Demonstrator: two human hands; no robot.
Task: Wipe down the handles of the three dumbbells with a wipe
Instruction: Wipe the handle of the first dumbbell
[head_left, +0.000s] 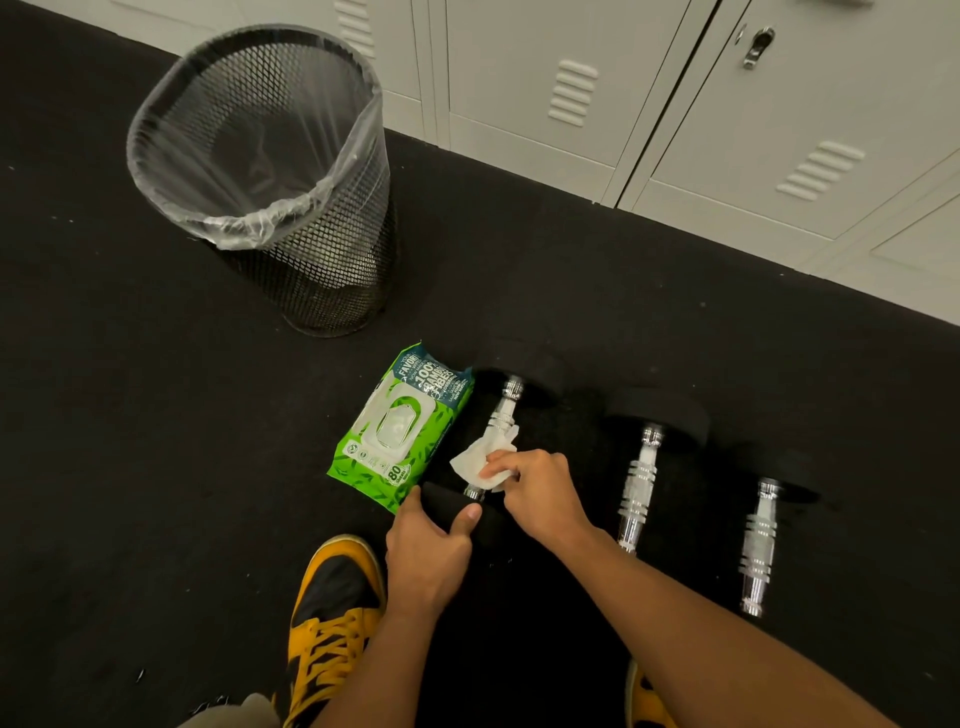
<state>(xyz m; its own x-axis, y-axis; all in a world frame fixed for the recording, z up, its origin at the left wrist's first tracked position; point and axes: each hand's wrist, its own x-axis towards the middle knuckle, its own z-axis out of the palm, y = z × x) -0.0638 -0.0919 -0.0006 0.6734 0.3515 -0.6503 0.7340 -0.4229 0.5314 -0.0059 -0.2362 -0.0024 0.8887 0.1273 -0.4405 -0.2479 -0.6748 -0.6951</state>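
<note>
On the black floor (156, 415), three dumbbells lie side by side. Right hand (535, 493) pinches a white wipe (480, 457) against the left dumbbell's handle (501, 415); left hand (431, 556) grips its near black end (447, 501). Middle dumbbell (639, 488) and right dumbbell (758, 545) lie untouched, right of both hands.

**Gym locker room**

Grey metal lockers (675, 104) with vent slots and a latch line the far wall. Black rubber-like flooring (130, 441) covers the ground, where 3 dumbbells (639, 483) lie side by side near a lined mesh bin (291, 208).
</note>
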